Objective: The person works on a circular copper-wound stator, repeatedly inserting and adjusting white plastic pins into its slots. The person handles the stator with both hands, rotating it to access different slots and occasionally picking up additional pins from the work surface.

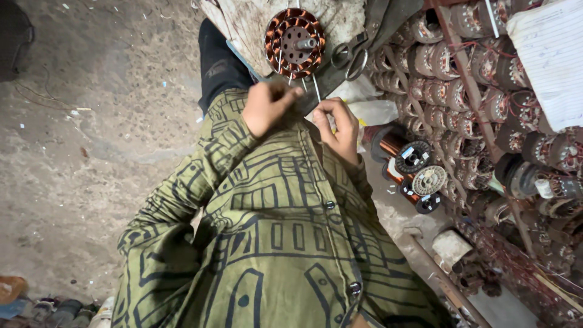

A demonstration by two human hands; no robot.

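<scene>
Dirt floor [91,140] far on left side. My left hand [265,107] curled tight, fingers pressed together on thin wires [290,79] hanging from round copper coil [295,42]. Coil sits just above my hands, on worn grey board [243,24], metal pin in middle. My right hand [341,126] just beside left, fingertips pinching white wire tube [316,88]. Scissors [351,54] lie near coil. Wire spools [419,167] stand lower right. Many more coils [486,91] stacked on rack, far right.

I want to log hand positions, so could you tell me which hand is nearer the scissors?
Right. The right hand is just below the scissors; the left hand sits farther left, under the copper-wound coil.
</scene>
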